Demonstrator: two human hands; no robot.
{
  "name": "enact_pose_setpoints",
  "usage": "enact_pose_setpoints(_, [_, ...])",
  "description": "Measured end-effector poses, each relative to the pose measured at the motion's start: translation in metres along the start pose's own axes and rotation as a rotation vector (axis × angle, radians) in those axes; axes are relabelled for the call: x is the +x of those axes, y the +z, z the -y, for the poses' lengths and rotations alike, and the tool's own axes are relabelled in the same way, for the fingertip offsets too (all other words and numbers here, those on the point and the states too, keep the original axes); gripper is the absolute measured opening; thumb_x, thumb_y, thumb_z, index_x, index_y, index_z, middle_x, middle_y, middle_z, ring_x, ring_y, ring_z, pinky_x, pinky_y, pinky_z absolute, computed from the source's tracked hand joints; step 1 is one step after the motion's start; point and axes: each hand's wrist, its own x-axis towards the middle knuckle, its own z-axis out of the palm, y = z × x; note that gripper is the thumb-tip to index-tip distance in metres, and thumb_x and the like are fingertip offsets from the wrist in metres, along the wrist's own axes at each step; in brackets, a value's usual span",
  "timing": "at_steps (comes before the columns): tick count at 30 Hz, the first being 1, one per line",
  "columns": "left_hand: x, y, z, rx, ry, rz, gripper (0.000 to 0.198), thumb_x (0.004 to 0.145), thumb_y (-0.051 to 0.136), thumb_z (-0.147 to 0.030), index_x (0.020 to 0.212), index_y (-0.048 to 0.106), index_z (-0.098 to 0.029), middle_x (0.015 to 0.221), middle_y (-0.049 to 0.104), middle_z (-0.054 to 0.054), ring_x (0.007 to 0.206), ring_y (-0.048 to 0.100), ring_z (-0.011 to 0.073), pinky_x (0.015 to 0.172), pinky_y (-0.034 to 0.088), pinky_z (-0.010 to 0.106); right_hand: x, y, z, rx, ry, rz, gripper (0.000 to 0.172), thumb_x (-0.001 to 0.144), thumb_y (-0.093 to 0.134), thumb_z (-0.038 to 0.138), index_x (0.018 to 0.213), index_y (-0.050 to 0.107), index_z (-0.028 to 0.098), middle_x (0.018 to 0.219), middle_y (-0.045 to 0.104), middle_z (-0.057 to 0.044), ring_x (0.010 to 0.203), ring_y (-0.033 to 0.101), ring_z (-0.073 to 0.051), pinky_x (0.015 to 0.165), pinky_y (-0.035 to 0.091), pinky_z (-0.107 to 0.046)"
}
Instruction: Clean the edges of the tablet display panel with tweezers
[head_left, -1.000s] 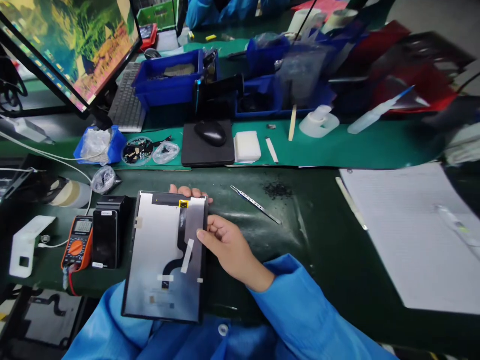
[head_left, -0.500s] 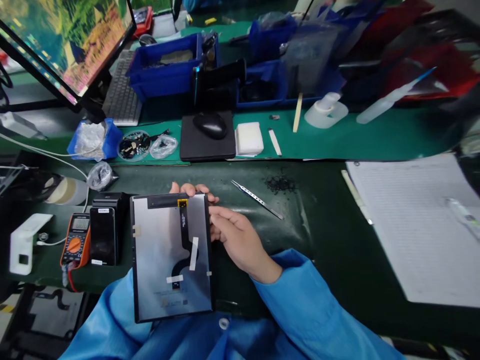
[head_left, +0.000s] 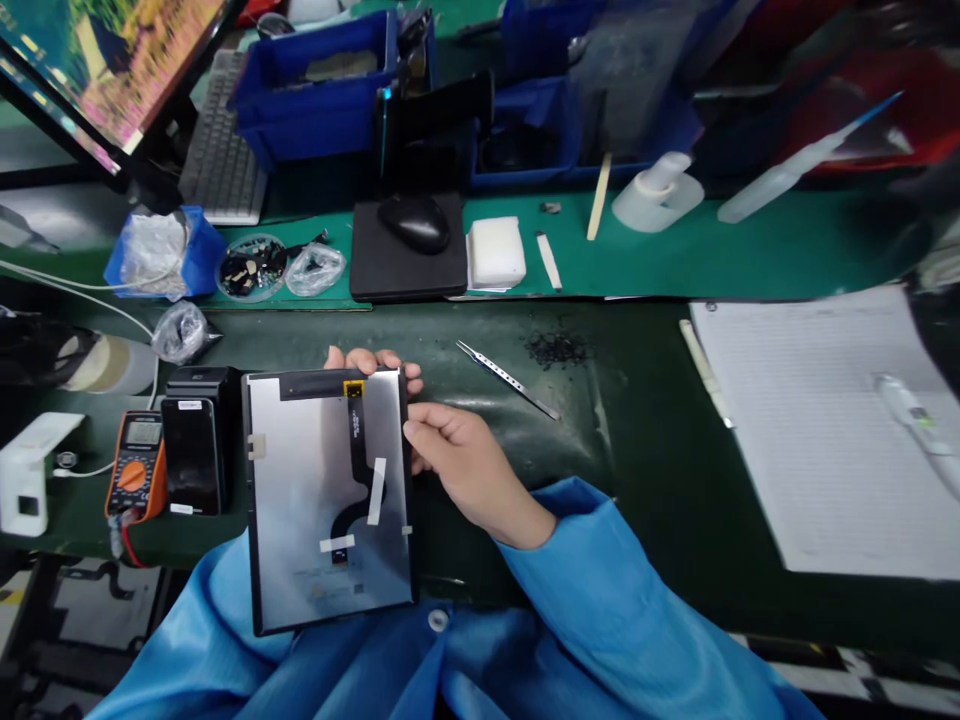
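Note:
A tablet display panel (head_left: 300, 500) is held back side up over the near table edge, grey with a black flex cable taped down its middle. My left hand (head_left: 371, 360) is under it; only fingertips curl over its far edge. My right hand (head_left: 457, 465) pinches the panel's right edge near the top, thumb on the back. Both sleeves are blue.
Metal tweezers (head_left: 506, 378) lie right of the panel on the dark mat. An orange multimeter (head_left: 133, 477) and a black phone (head_left: 191, 450) sit to the left. A lined paper sheet (head_left: 817, 430) lies at right. Mouse (head_left: 415, 222), white pad (head_left: 495, 252), blue bins (head_left: 315, 95) and keyboard (head_left: 217, 170) stand behind.
The panel has turned slightly, its lower end swinging right so it sits squarer. My right hand slid up its right edge. The view has tilted down.

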Motion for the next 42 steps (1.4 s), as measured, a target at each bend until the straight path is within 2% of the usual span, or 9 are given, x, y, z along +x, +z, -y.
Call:
enact_pose_setpoints(2, [0.0,-0.004,-0.003,0.012,0.023,0.01,0.04,0.099,0.034,-0.041,0.083,0.059,-0.013,0.098,0.058,0.003,0.102,0.065,0.0175,0.085,0.061,0.027,-0.001,0.001,0.002,-0.022,0.033,0.04,0.017,0.084,0.058,0.031,0.08,0.071,0.02,0.063,0.061,0.004,0.058,0.056,-0.011,0.056,0.048,-0.024])
enact_pose_setpoints(6, [0.004,-0.008,-0.005,0.021,0.083,-0.042,0.037,0.098,0.038,-0.041,0.083,0.059,-0.015,0.096,0.058,0.003,0.102,0.065,0.0159,0.084,0.061,0.025,-0.002,0.002,0.003,-0.035,0.049,0.07,0.018,0.083,0.055,0.027,0.077,0.071,0.02,0.064,0.062,0.003,0.057,0.055,-0.01,0.055,0.046,-0.023])
enact_pose_setpoints(12, [0.004,-0.007,-0.006,0.067,0.039,-0.026,0.043,0.098,0.035,-0.044,0.08,0.06,-0.015,0.097,0.058,0.005,0.102,0.066,0.0167,0.084,0.062,0.03,0.0,0.005,-0.008,0.024,0.054,-0.039,0.022,0.082,0.058,0.036,0.068,0.063,0.02,0.058,0.056,0.004,0.052,0.049,-0.01,0.05,0.041,-0.023])
enact_pose_setpoints(14, [0.001,-0.005,-0.005,0.083,0.069,-0.034,0.04,0.098,0.038,-0.043,0.081,0.062,-0.015,0.099,0.058,0.004,0.103,0.065,0.0159,0.085,0.061,0.029,0.0,0.006,-0.011,0.004,0.017,-0.08,0.024,0.083,0.058,0.037,0.065,0.059,0.02,0.055,0.051,0.004,0.051,0.045,-0.01,0.049,0.038,-0.023])
enact_pose_setpoints(21, [0.0,-0.001,-0.001,0.131,0.103,-0.024,0.046,0.099,0.032,-0.044,0.078,0.062,-0.015,0.094,0.058,0.004,0.099,0.066,0.0168,0.083,0.061,0.031,0.0,0.004,-0.012,-0.142,-0.023,-0.129,0.016,0.076,0.054,0.026,0.062,0.055,0.02,0.055,0.042,0.006,0.052,0.033,-0.01,0.05,0.028,-0.024])
enact_pose_setpoints(25, [0.003,-0.007,-0.002,0.136,0.081,-0.006,0.048,0.099,0.031,-0.043,0.077,0.061,-0.014,0.094,0.058,0.004,0.1,0.067,0.018,0.083,0.061,0.032,0.0,0.004,-0.011,-0.161,-0.013,-0.113,0.012,0.073,0.051,0.023,0.063,0.058,0.019,0.056,0.043,0.005,0.053,0.034,-0.01,0.05,0.028,-0.024])
enact_pose_setpoints(32, [0.005,-0.011,-0.003,0.117,0.08,0.019,0.048,0.099,0.032,-0.044,0.076,0.061,-0.014,0.095,0.058,0.005,0.099,0.067,0.0187,0.083,0.061,0.033,0.002,0.003,-0.015,-0.151,-0.022,-0.126,0.017,0.075,0.053,0.026,0.059,0.053,0.02,0.054,0.043,0.006,0.052,0.036,-0.01,0.05,0.029,-0.024])
enact_pose_setpoints(37, [0.005,-0.012,-0.003,0.127,0.082,0.052,0.049,0.099,0.033,-0.044,0.077,0.063,-0.012,0.096,0.058,0.005,0.1,0.066,0.0205,0.086,0.06,0.034,0.003,0.004,-0.015,-0.154,-0.028,-0.131,0.013,0.07,0.051,0.024,0.064,0.061,0.018,0.054,0.043,0.006,0.052,0.032,-0.009,0.049,0.026,-0.024])
enact_pose_setpoints(42, [0.005,-0.012,-0.004,0.121,0.094,0.019,0.045,0.098,0.036,-0.044,0.077,0.06,-0.013,0.096,0.057,0.005,0.1,0.067,0.0197,0.085,0.061,0.033,0.004,0.004,-0.017,-0.12,-0.033,-0.139,0.02,0.075,0.052,0.027,0.056,0.052,0.02,0.052,0.04,0.006,0.051,0.034,-0.009,0.049,0.027,-0.023])
